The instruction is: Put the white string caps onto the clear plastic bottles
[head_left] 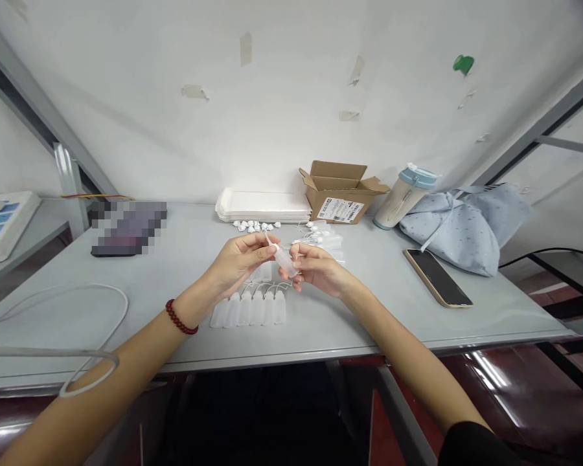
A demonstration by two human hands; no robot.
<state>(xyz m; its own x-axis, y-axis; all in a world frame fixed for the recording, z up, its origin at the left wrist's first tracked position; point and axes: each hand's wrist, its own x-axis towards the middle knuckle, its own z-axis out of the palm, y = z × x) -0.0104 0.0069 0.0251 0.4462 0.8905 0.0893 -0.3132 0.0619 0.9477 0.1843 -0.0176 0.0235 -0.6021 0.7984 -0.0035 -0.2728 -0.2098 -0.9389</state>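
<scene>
Over the middle of the grey table point(379, 323), my two hands meet on one small translucent plastic bottle point(285, 261). My right hand point(317, 268) is closed round the bottle's body. My left hand point(239, 259) pinches its white tip between thumb and fingers; a red bead bracelet point(179, 318) sits on that wrist. Just below my hands lies a row of several similar bottles point(249, 308) side by side. Small white caps point(255, 226) lie in a cluster farther back, with more loose bottles point(323, 239) to their right.
Along the back wall are a stack of white trays point(262, 206), an open cardboard box point(339, 191) and a tumbler with a blue lid point(404, 194). A phone point(437, 277) and a light blue cloth bag point(461, 226) lie right. A white cable point(102, 304) loops at left.
</scene>
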